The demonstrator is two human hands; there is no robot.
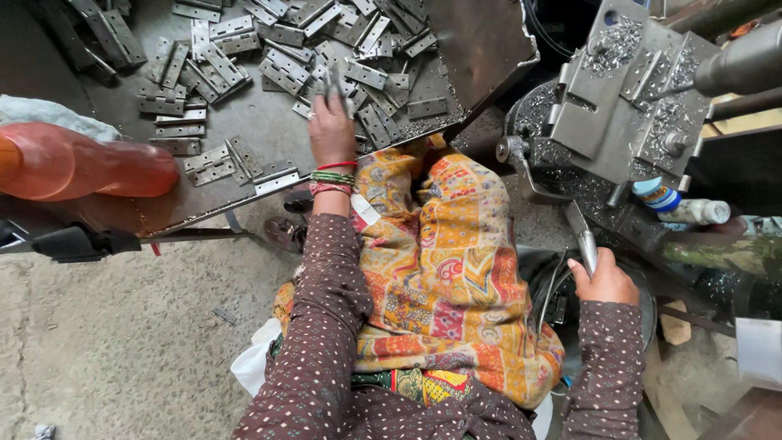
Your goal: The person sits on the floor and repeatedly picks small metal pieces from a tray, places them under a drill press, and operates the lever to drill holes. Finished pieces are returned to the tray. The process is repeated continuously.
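Note:
My left hand [330,122] reaches onto a metal tray [269,122] heaped with grey steel hinges [358,49] and pinches one hinge [330,80] at its fingertips. Red and green bangles circle that wrist. My right hand [604,281] grips a flat metal lever handle [580,232] that leads up to a machine [627,98] on the right. A yellow and orange patterned cloth [444,244] lies over my lap between the two arms.
An orange plastic bottle [73,163] lies on the tray's left side. The machine's block is strewn with metal shavings. A small white bottle with a blue cap [680,205] lies beside the machine. A sandal [285,232] rests on the concrete floor [122,342].

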